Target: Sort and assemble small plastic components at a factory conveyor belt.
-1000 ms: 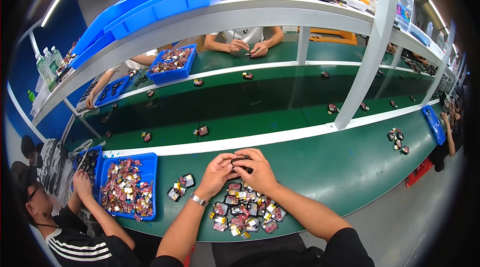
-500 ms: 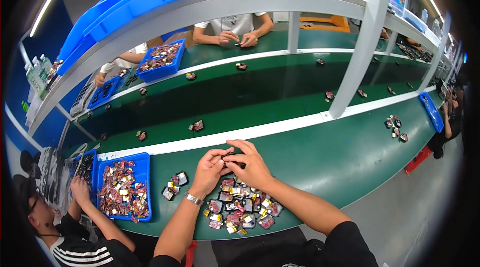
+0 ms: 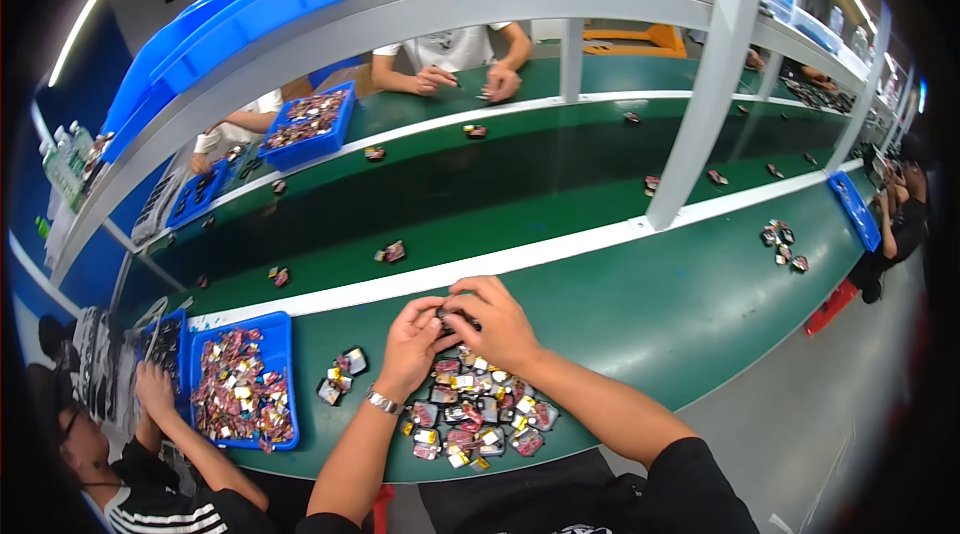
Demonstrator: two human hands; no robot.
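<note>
Dark part (image 3: 441, 314), one: just below centre of frame, higher than the pile (image 3: 488, 408), between left hand (image 3: 411, 339) and right hand (image 3: 497, 322); fingers (image 3: 478, 286) of both curl nearly closed on it. Handling: best steadied by the left, worked gently by the right. Long axis, pointing: covered, cannot tell

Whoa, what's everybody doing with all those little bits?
The person wearing the camera holds a small dark piece with the left hand and right hand, over a green table. A pile of little parts lies between their forearms. To the left is a blue tray full of small red, white and yellow parts, with a co-worker's hands just beyond.
</note>
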